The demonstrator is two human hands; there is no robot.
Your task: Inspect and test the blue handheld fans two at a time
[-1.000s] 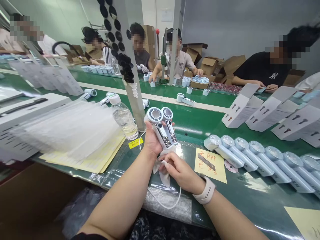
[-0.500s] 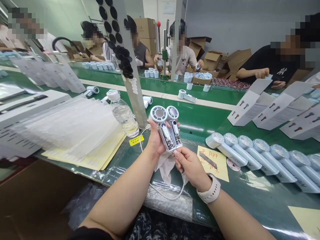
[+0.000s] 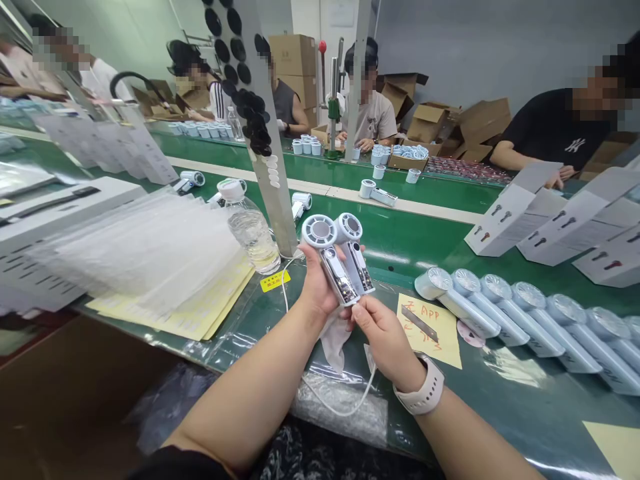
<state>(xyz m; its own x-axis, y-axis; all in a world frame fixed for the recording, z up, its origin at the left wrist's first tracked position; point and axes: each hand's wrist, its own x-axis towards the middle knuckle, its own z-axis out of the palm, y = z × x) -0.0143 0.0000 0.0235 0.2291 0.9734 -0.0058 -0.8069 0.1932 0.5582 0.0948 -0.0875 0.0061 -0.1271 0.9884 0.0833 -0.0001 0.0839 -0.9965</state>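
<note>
Two light-blue handheld fans lie side by side in my left hand (image 3: 315, 287), whose fingers wrap round their handles. On the nearer fan (image 3: 320, 231) and the farther fan (image 3: 349, 227), round grilles point up and the handles are uncovered, showing electronics inside. My right hand (image 3: 384, 337) pinches the end of a white cable (image 3: 345, 413) at the bottom of the nearer fan's handle. The fingers hide the plug, so I cannot tell how far it is inserted. A white cloth-like piece (image 3: 334, 343) hangs below the hands.
Wrapped fans (image 3: 473, 313) stand in a row at right, near a yellow note (image 3: 445, 340) bearing a blade (image 3: 419, 323). At left are a water bottle (image 3: 253, 233), plastic bags (image 3: 125, 250) and a metal post (image 3: 273, 180). Across the green conveyor (image 3: 410, 233), several people work.
The farther fan has shifted slightly apart from the nearer one at its handle end. My right hand stays at the nearer handle's bottom. The whole view has shifted slightly.
</note>
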